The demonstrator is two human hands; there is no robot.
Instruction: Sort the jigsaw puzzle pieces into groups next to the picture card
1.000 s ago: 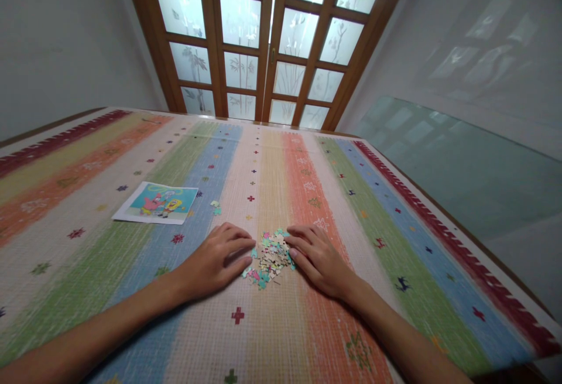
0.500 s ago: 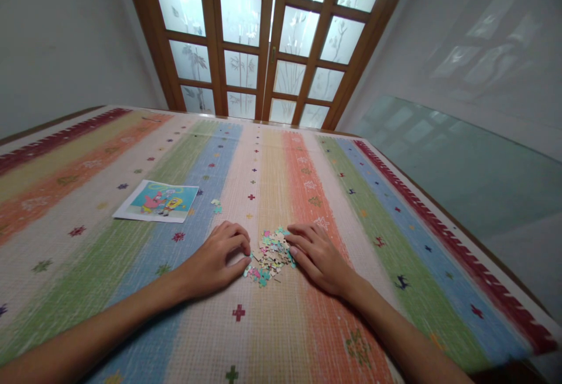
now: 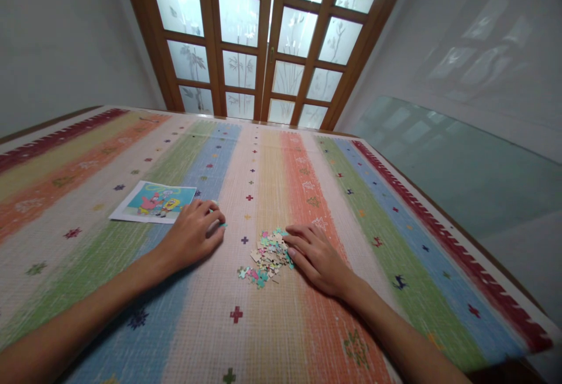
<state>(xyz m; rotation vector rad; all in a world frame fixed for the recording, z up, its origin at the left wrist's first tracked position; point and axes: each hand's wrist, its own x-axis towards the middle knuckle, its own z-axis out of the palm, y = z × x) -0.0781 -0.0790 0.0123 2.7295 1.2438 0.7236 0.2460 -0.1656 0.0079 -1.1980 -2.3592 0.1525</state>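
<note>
- The left hand [image 3: 194, 233] has left the near-left edge of the heap of puzzle pieces [image 3: 271, 250] and now sits farther out, just beside the picture card [image 3: 149, 201].
- With it gone, the heap's left side is uncovered, and a small scatter of colored pieces shows at its near-left edge.
- The loose pieces that lay on the cloth near the card are now mostly hidden behind the left fingers; a pale edge peeks out above them.
- For the work in hand, this probably means attention has passed from the heap to the pieces set apart from it.
- The left hand is palm-down, fingers curled and thumb close to the index finger, a narrow gap between; a teal bit [image 3: 224, 225] shows at the tips, but whether it is pinched or lies on the tablecloth [image 3: 272, 182] cannot be told.
- The right hand [image 3: 319, 257] stays put, loosely spread, its fingertips against the heap's right edge, with no piece visibly gripped.
</note>
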